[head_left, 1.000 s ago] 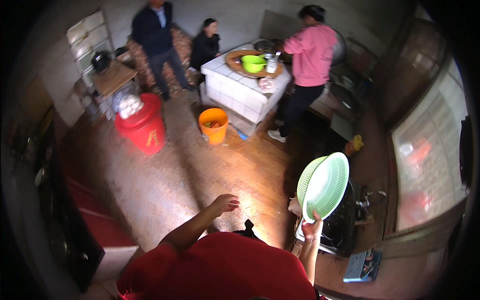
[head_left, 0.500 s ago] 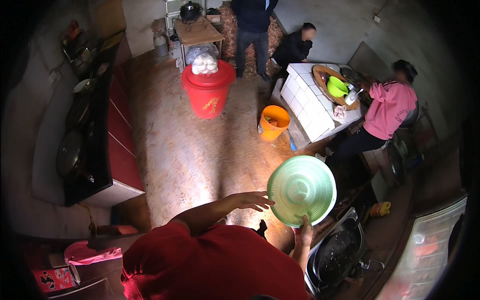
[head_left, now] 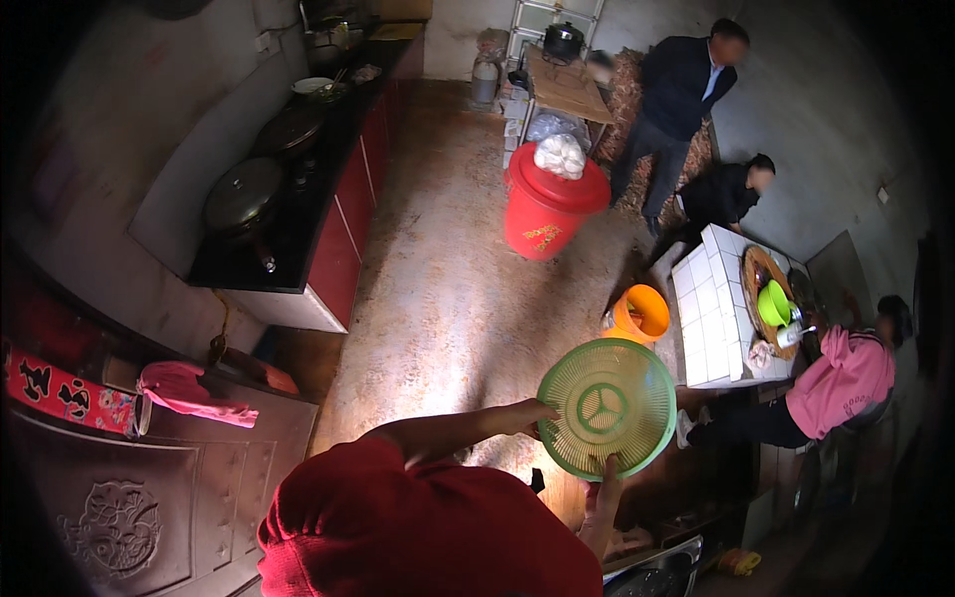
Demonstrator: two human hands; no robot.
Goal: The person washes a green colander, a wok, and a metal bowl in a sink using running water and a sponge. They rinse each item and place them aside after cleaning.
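Note:
A round green plastic colander (head_left: 627,393) is held up in front of me, its ribbed mesh and ringed base showing. At its left rim, my left hand (head_left: 530,416) is closed on the edge, with the fingertips partly hidden. My right hand (head_left: 603,486) grips the near rim from below, thumb laid over the edge. Just beyond the colander stands an orange bucket (head_left: 649,312) with some scraps inside.
Ahead stands a red lidded bin (head_left: 542,221) with a white bag on top. On the left runs a black counter (head_left: 288,261) with lidded pans. A white-tiled block (head_left: 708,318) stands right, near a person in pink (head_left: 846,383). Two people in dark clothes are farther back.
My left hand has gone from outstretched fingers beside the colander to holding its left rim. The colander has tilted. My view has turned left, bringing the carved door into sight.

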